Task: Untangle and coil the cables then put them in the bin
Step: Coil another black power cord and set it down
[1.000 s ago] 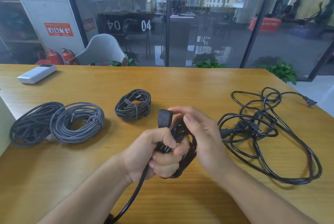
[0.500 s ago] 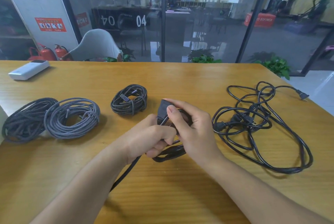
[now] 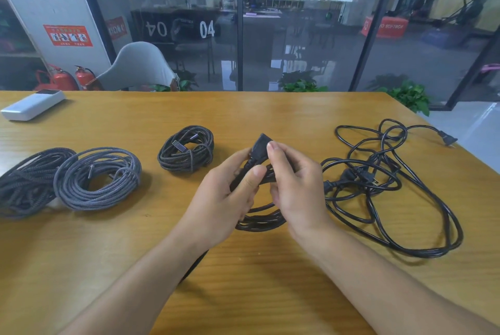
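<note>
A black power cable, partly coiled, sits at the centre of a wooden table, held up between two bare hands. Its blocky black connector points away from the person, just above the fingertips. The left hand grips the cable with curled fingers, thumb laid across the strands. The right hand pinches the cable just below the connector, forefinger lying along the connector's side. Several loops of the coil hang below the hands and rest on the table, and one strand runs back under the left forearm toward the near edge.

To the right, touching nothing the hands hold as far as can be seen, lies a loose tangle of black power cords (plugs show among its loops, one at the far right). To the left of the hands lies a small coil of dark braided cable. Farther left are a larger grey braided coil and, touching it, a darker braided coil at the table's left edge. A white rectangular device lies at the far left corner. Beyond the table is a glass wall with a grey chair before it.
</note>
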{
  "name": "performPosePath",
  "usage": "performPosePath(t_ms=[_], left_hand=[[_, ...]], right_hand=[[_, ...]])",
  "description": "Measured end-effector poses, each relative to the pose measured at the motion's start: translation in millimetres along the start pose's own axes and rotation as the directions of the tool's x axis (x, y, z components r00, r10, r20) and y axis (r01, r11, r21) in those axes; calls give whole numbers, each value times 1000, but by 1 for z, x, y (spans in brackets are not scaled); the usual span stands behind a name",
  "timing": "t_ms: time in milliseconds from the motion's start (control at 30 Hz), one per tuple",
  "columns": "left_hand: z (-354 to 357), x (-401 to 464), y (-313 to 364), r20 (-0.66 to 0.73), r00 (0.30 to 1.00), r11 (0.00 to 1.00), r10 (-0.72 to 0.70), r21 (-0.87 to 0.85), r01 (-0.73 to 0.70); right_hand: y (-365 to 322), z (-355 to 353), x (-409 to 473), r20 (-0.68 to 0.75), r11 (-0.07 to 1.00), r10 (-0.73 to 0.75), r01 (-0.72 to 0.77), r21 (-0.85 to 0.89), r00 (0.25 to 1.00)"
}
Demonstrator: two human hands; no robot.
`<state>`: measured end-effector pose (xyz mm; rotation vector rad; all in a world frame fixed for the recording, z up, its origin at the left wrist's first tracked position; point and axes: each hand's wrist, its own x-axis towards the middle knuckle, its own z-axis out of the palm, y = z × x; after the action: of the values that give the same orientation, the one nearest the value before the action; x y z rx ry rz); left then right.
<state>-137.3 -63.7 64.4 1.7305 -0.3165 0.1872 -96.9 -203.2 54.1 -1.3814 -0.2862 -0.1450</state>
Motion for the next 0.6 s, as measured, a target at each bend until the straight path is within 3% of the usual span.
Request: performPosePath(t_ms=[267,400,533,600], left_hand=[[0,2,-4,-44,999,982,-23,-186,14],[-21,10,-4,-189,981,972,-41,-234,-4],[-41,16,-7,-349,936,971,-51,-237,-36],[-43,18,-8,-384,922,969,-52,-242,-47]], right_hand=[[-12,-1,-2,128,998,57,-53,-32,990],[-6,-6,-1,171,992,100,-84,-96,980],[4,-6,-1,46,952,-34,47,-302,998],[1,-4,-5,152,944,-34,82,-318,988]])
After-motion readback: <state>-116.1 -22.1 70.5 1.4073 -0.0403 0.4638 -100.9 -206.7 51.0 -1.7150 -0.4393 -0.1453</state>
